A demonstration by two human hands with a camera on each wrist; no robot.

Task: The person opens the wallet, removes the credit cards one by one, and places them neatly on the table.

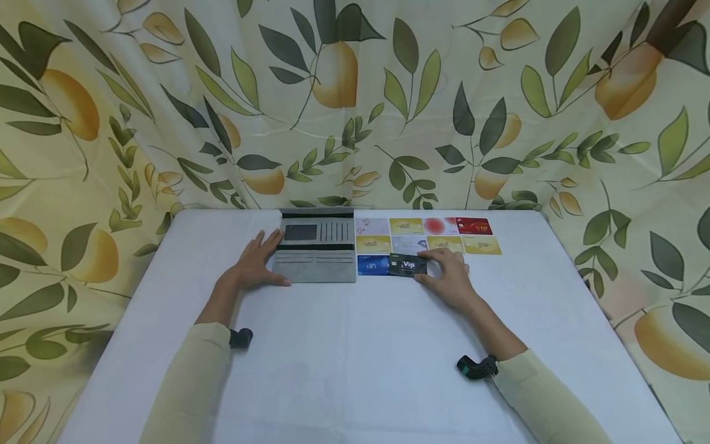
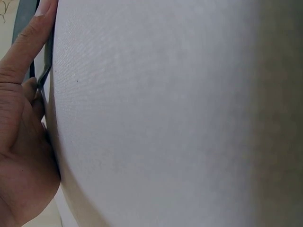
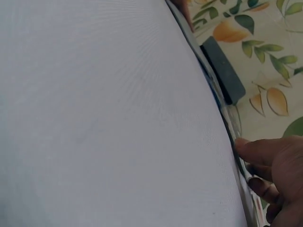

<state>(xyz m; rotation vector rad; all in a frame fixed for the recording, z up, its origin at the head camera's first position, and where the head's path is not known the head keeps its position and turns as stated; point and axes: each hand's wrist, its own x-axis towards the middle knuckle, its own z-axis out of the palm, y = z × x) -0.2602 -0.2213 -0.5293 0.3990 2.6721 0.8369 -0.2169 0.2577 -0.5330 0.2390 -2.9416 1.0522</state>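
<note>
Grey card wallet – lying open on the white table, left hand flat against its left edge | black VIP card – pinched by right hand, just beside blue card | hands well apart

black vip card flat beside wallet

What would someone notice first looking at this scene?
Colourful cards lie in rows at the far middle of a white table, beside an open grey wallet. The left hand rests on the wallet's left edge; the right hand touches a black card.
</note>
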